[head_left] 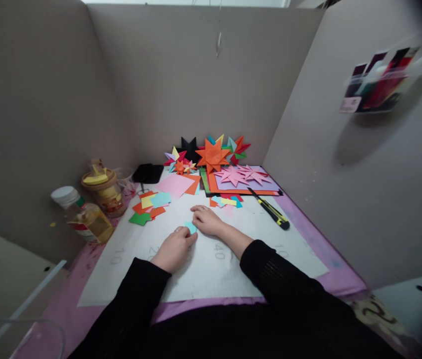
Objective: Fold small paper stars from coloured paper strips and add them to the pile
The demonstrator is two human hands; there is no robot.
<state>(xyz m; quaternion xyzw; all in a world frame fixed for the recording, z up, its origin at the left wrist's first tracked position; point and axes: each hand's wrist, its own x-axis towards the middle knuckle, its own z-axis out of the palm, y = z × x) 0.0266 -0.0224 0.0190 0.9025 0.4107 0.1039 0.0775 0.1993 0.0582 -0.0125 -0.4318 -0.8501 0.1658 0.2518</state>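
Observation:
A small light blue piece of paper (pixel 190 227) lies on the white sheet (pixel 218 279) in the middle of the table. My left hand (pixel 173 247) is closed on its lower left side, with thumb and fingers pressed together at the edge. From the upper right, my right hand (pixel 206 220) reaches over the same paper, its bent fingers pressing the right edge. The fingers cover part of the paper, so I cannot tell whether it is folded.
Coloured paper pieces (pixel 149 209) lie to the left; small strips (pixel 229 201) lie beyond my hands. A yellow-black utility knife (pixel 271 210) rests at right. Folded paper stars (pixel 213 155) stand along the back. A bottle (pixel 93 222) and a lidded jar (pixel 106 194) stand at left.

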